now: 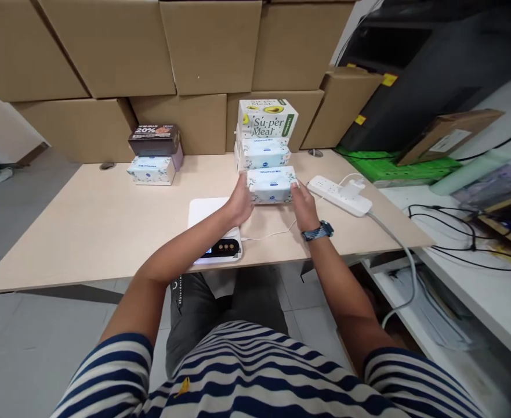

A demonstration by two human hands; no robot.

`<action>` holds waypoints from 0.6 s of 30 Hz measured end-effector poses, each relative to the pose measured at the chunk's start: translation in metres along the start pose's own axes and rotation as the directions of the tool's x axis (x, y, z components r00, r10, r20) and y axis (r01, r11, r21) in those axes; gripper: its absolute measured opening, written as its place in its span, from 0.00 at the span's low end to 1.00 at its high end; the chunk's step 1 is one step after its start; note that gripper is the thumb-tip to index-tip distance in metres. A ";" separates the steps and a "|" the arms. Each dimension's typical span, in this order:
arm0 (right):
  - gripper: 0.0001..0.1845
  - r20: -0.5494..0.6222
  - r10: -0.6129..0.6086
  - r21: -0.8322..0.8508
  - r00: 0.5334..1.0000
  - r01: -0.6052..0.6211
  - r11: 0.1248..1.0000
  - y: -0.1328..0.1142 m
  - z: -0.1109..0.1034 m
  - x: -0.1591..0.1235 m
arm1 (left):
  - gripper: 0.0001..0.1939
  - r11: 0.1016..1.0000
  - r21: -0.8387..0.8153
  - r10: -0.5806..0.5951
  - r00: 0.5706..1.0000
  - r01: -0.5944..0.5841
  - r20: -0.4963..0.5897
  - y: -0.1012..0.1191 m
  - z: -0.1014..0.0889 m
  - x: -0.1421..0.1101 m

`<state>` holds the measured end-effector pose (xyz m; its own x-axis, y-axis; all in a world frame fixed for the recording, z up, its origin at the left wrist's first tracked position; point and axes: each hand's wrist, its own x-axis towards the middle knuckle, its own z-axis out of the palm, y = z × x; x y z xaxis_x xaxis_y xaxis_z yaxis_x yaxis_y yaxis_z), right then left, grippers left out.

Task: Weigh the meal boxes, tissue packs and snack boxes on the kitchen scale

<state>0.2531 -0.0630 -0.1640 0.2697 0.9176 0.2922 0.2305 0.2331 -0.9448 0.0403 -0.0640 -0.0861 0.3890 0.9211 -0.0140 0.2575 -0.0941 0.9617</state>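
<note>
- Nearest: person's striped shirt (246, 377), navy & white; grey trousers (259, 296) below, w/ small white lettering down one leg, approx. "style+denim".
- White device (209, 212) near front edge of pale wood worktop (94, 232), partly under L forearm; black panel w/ round btns & a lit display, digits unreadable.
- L grip (240, 204) & R grip (305, 206): both clasping the same item, one at each end. Patterned watch (318, 231) on R wrist.
- Held pack (271, 186): white & pale-blue tissue-type pack btwn the two hands, long side across, over worktop; can't tell if its base touches. Blue brand lettering on top starts approx. "Man", rest too small; blue oval logo on front.
- R of it: white power strip (340, 196) w/ plug & cables.
- Just behind held pack: similar pack (266, 153), same blue lettering; white box (269, 119) above/behind it reads "Su-per Meal", w/ avocado pics & green label.
- Far L: another blue-white pack (151, 170) w/ dark box (154, 140) on top, "20%" in big print, other text unclear; purple item (177, 157) beside.
- Back: wall of plain brown cartons (211, 46), 2 rows seen.
</note>
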 end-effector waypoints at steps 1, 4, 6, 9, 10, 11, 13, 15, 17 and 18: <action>0.58 0.018 -0.020 0.020 1.000 0.020 1.000 -0.011 -0.001 -0.005 | 0.63 0.996 -0.082 -0.016 0.999 0.018 0.029 0.005 -0.008 -0.012; 0.54 0.131 -0.103 0.085 0.986 0.092 0.992 -0.044 -0.002 -0.027 | 0.61 0.982 -0.190 -0.021 1.000 0.021 0.000 0.016 -0.045 -0.067; 0.52 0.246 -0.148 0.120 0.958 0.122 0.985 -0.060 0.006 -0.043 | 0.58 0.993 -0.115 -0.014 0.992 -0.001 -0.125 0.017 -0.067 -0.108; 0.53 0.385 -0.143 0.124 0.912 0.102 0.987 -0.067 0.032 -0.064 | 0.56 0.999 0.038 -0.021 0.960 0.033 -0.280 -0.001 -0.084 -0.152; 0.54 0.415 -0.111 0.111 0.903 0.071 0.991 -0.065 0.043 -0.070 | 0.56 0.996 0.069 -0.031 0.952 0.054 -0.303 -0.013 -0.085 -0.161; 0.56 0.437 -0.065 0.095 0.897 0.026 0.995 -0.061 0.054 -0.076 | 0.55 0.992 0.099 -0.040 0.946 0.076 -0.321 -0.026 -0.084 -0.167; 0.60 0.446 0.043 0.066 0.894 -0.081 0.995 -0.051 0.071 -0.089 | 0.54 0.977 0.181 -0.042 0.935 0.112 -0.352 -0.055 -0.081 -0.176; 0.60 0.420 0.125 0.066 0.899 -0.168 0.984 -0.040 0.081 -0.102 | 0.55 0.952 0.282 -0.009 0.930 0.120 -0.368 -0.079 -0.076 -0.181; 0.55 0.392 0.152 0.104 0.907 -0.208 0.973 -0.033 0.084 -0.113 | 0.57 0.937 0.338 0.030 0.941 0.091 -0.337 -0.094 -0.074 -0.184; 0.53 0.388 0.153 0.131 0.909 -0.219 0.967 -0.030 0.084 -0.117 | 0.56 0.930 0.357 0.042 0.943 0.083 -0.329 -0.100 -0.074 -0.185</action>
<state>0.1362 -0.1507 -0.1825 -0.0821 0.9946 0.0630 0.0416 0.0665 -0.9969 -0.1226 -0.1975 -0.1590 0.0866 0.9894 0.1170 0.5879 -0.1456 0.7957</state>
